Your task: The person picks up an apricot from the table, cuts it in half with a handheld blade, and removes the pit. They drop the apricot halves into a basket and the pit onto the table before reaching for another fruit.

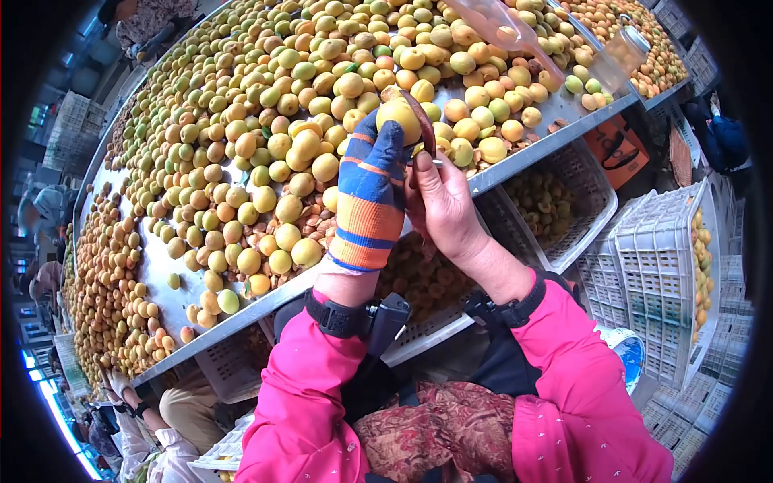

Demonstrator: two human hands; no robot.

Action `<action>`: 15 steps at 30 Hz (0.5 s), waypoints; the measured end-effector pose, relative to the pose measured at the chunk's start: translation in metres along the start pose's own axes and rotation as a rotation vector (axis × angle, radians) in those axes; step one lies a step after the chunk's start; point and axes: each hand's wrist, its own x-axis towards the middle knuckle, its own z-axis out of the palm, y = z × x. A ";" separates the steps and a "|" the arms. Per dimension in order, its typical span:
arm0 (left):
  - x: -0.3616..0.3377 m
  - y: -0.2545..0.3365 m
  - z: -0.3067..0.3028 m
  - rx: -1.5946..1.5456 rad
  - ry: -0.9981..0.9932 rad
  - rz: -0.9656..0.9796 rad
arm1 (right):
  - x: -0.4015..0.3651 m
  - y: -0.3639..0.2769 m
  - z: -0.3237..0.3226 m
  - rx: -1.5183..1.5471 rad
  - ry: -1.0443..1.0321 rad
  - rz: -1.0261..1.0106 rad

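my left hand (pixel 369 189), in a blue-and-orange striped knit glove, is gripping a round yellow fruit (pixel 398 121) just inside the grey metal table (pixel 555 145)'s near edge, probably steadying it; my bare right hand (pixel 447 205) is clasping a curved reddish-brown knife-like tool (pixel 426 133) alongside.

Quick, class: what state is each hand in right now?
Left hand: closed, holding a yellow fruit.
Right hand: closed, holding a curved, reddish, blade-like tool.

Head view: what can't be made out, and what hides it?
Head view:
Fruit: underside, covered by the gloved left hand.
Curved reddish object: lower end, covered by the right hand.
Crate of fruit: far side, hidden beneath the table.
Co-worker, lower left: partly cut off by the picture's dark edge.
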 end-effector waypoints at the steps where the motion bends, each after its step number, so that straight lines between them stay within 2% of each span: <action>1: -0.001 0.000 -0.001 0.132 -0.043 0.043 | 0.001 -0.001 0.000 0.005 0.001 0.000; 2: 0.000 0.000 -0.002 0.261 -0.088 0.090 | 0.003 -0.006 -0.002 -0.041 -0.008 -0.030; 3: 0.001 -0.003 -0.001 0.081 -0.052 0.045 | 0.006 -0.011 -0.006 -0.088 -0.014 -0.060; 4: 0.003 -0.003 -0.002 0.080 -0.053 0.042 | 0.008 -0.014 -0.010 -0.089 -0.011 -0.060; 6: 0.007 0.008 -0.008 0.137 -0.114 0.066 | 0.011 -0.022 -0.020 -0.318 -0.113 -0.030; 8: 0.008 0.026 -0.011 0.408 -0.117 0.072 | 0.014 -0.032 -0.025 -0.413 -0.150 -0.068; 10: 0.009 0.034 -0.016 0.471 -0.157 0.037 | 0.018 -0.036 -0.032 -0.591 -0.216 -0.066; 12: 0.006 0.031 -0.014 0.424 -0.145 0.048 | 0.016 -0.032 -0.032 -0.596 -0.232 -0.070; 13: 0.006 0.027 -0.010 0.377 -0.140 0.059 | 0.012 -0.029 -0.026 -0.405 -0.194 -0.038; 14: 0.007 0.008 -0.010 0.127 -0.051 0.093 | 0.007 -0.024 -0.019 -0.213 -0.154 -0.006; 15: 0.006 -0.003 -0.009 -0.036 -0.012 -0.017 | 0.003 -0.011 -0.013 -0.169 -0.071 -0.011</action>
